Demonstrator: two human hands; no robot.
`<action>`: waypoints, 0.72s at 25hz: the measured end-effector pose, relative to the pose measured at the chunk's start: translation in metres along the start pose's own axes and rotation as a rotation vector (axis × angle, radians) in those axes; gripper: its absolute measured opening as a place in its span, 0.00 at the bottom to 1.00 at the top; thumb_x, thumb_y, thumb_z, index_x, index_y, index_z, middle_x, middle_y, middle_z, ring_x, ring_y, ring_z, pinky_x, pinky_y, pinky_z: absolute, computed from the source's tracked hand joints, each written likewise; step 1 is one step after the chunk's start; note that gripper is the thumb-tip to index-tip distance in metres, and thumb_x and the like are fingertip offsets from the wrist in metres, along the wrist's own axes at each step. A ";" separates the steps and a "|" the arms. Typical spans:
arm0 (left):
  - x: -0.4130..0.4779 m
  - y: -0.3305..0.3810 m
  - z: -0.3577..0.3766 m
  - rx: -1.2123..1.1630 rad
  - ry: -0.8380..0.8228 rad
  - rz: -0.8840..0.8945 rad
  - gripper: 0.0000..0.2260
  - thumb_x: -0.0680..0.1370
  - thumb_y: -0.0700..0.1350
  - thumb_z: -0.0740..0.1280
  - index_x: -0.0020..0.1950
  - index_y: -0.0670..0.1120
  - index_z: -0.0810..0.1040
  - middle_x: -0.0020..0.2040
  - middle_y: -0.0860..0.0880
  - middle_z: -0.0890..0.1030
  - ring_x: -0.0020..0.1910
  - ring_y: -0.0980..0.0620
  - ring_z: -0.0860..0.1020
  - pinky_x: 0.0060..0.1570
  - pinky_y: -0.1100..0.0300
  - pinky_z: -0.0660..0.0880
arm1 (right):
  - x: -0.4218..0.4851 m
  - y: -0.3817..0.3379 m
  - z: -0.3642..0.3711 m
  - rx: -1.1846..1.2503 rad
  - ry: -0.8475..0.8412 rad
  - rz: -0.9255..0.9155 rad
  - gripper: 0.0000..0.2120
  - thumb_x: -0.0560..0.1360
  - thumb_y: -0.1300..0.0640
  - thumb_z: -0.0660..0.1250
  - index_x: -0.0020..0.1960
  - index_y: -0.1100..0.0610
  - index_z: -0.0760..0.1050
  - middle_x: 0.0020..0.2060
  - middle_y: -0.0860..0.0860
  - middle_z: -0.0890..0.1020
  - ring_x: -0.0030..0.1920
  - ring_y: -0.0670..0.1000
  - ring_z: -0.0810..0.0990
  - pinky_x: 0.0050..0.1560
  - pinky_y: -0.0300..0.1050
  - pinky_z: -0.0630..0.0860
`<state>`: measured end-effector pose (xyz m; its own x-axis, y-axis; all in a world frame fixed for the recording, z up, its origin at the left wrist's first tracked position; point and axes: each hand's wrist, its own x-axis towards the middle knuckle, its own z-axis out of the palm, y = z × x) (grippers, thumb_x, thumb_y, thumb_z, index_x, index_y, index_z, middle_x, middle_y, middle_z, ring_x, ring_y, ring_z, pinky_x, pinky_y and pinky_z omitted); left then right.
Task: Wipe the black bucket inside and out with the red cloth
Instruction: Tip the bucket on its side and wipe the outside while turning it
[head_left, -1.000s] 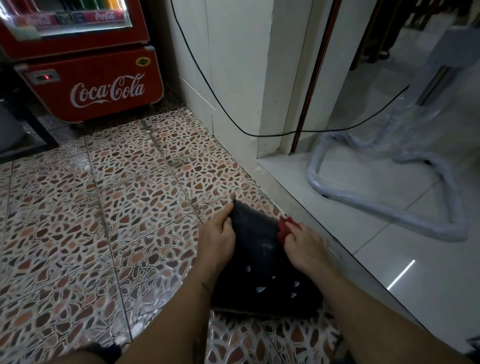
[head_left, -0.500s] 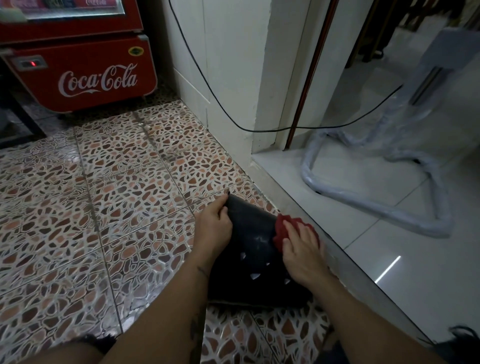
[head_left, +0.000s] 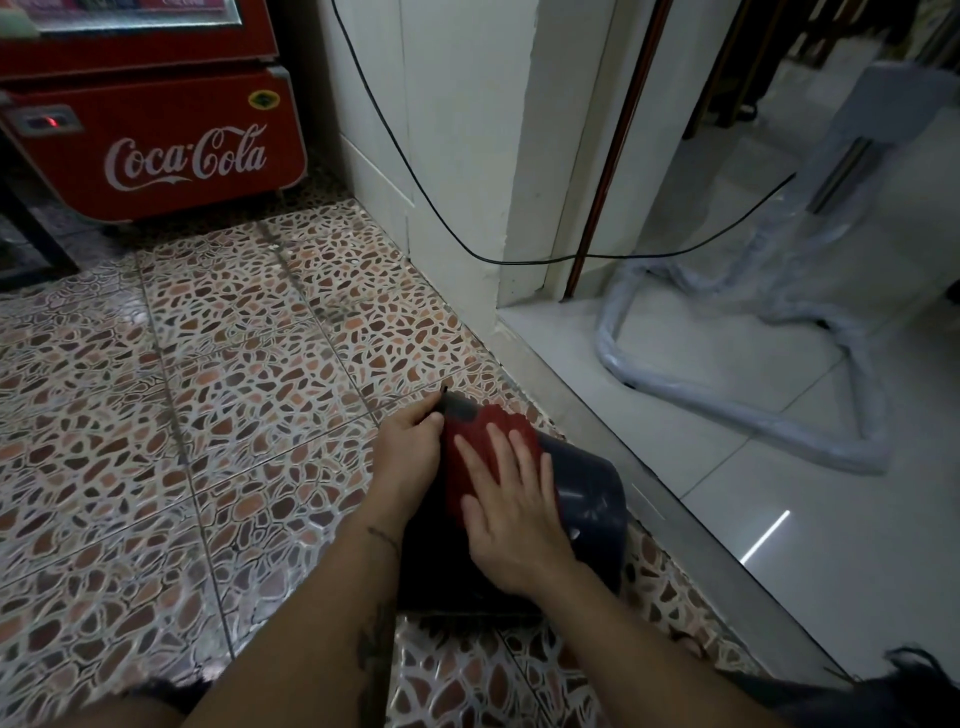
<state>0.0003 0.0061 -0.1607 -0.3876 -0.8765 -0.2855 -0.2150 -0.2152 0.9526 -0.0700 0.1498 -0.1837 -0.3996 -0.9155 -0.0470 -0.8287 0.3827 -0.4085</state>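
Note:
The black bucket (head_left: 592, 499) lies on its side on the patterned floor, close to the doorway step. Its curved outer wall faces up, and small cut-outs show on the right part. My left hand (head_left: 408, 452) grips the bucket's far left edge and holds it steady. My right hand (head_left: 511, 499) lies flat, fingers spread, pressing the red cloth (head_left: 485, 434) against the top of the bucket's outside. Most of the cloth is under my palm; its far edge shows beyond my fingertips. The bucket's inside is hidden.
A red Coca-Cola cooler (head_left: 156, 135) stands at the back left. A white wall corner (head_left: 457, 171) with a hanging black cable (head_left: 395, 156) rises just beyond. A metal threshold (head_left: 670, 499) runs along the bucket's right, with a plastic-wrapped tube frame (head_left: 737, 415) on the white tiles.
My right hand has slid with the red cloth from the bucket's right edge to its top middle, next to my left hand. The cloth now spreads wider.

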 end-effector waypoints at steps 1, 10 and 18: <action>0.001 0.003 0.003 0.016 0.011 -0.002 0.16 0.78 0.42 0.63 0.63 0.52 0.81 0.60 0.51 0.83 0.56 0.53 0.80 0.61 0.54 0.76 | -0.009 0.015 -0.001 -0.011 0.007 0.016 0.31 0.79 0.42 0.45 0.79 0.35 0.39 0.82 0.46 0.41 0.79 0.49 0.33 0.75 0.62 0.32; -0.070 -0.016 -0.016 0.675 0.075 0.513 0.22 0.81 0.40 0.60 0.76 0.50 0.68 0.74 0.52 0.71 0.71 0.51 0.71 0.68 0.59 0.64 | 0.012 0.087 -0.030 0.000 -0.142 0.509 0.27 0.82 0.43 0.42 0.80 0.38 0.43 0.82 0.49 0.45 0.81 0.54 0.41 0.75 0.68 0.39; -0.060 0.002 -0.011 0.644 0.169 0.295 0.15 0.78 0.39 0.62 0.62 0.48 0.81 0.58 0.43 0.83 0.53 0.44 0.79 0.57 0.52 0.75 | -0.029 0.002 -0.005 0.073 -0.112 0.077 0.30 0.79 0.40 0.40 0.81 0.40 0.48 0.82 0.49 0.49 0.81 0.54 0.45 0.76 0.61 0.36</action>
<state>0.0326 0.0536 -0.1409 -0.3781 -0.9247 0.0435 -0.6281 0.2908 0.7217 -0.0626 0.1777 -0.1787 -0.4115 -0.8933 -0.1808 -0.7649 0.4463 -0.4645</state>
